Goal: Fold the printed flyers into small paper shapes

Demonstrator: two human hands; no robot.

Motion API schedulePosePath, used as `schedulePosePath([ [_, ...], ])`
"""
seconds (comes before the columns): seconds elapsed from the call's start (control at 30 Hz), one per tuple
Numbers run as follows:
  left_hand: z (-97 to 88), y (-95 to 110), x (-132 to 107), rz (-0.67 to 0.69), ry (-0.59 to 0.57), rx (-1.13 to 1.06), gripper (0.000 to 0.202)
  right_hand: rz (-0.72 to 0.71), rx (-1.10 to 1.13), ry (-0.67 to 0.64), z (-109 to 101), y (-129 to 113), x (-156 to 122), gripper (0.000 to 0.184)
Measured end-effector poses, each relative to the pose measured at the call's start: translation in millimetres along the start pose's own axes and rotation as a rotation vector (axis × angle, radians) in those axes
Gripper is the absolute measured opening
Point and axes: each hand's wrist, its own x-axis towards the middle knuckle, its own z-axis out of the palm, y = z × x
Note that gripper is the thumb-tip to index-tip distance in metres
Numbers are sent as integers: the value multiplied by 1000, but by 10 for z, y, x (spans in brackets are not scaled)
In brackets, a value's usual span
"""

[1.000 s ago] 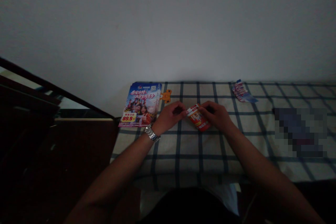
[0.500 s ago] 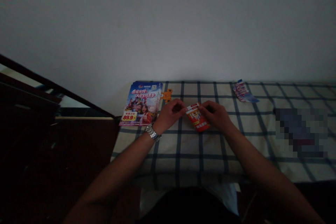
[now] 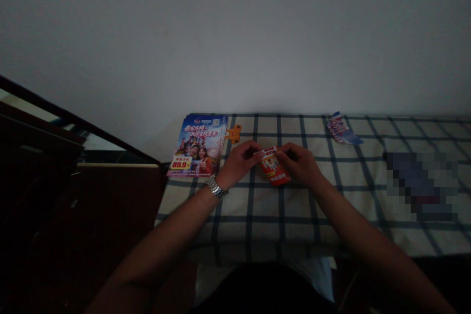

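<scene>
Here, two hands, left hand (image 3: 239, 162) and right hand (image 3: 300, 163), fingers (image 3: 253, 150) clamped on one red packet (image 3: 274, 171).

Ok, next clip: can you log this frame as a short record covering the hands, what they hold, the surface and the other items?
left hand: pinches the red leaflet at its upper left edge; watch on the wrist
right hand: grips the leaflet's right side
surface: checked cloth, dark lines on a pale ground
other items: flyer stack at the cloth's left end, orange cutout beside it, pile of folded leaflets far right by the wall
light: dim
</scene>
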Motion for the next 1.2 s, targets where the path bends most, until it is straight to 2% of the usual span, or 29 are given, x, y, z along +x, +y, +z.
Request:
schedulePosePath([
  [0.17,10,24,-3,2,27,-41,21,17,42,-6,34,-22,-8,35],
  [0.5,-23,91,-16,3,-34,6,21,11,137,-89,29,8,-11,30],
  [0.77,-35,84,-24,-2,-57,72,24,-39,30,-66,1,-6,-18,29],
  [1.2,-49,73,-22,-15,-64,106,28,-23,-59,-36,-6,-11,-13,31],
])
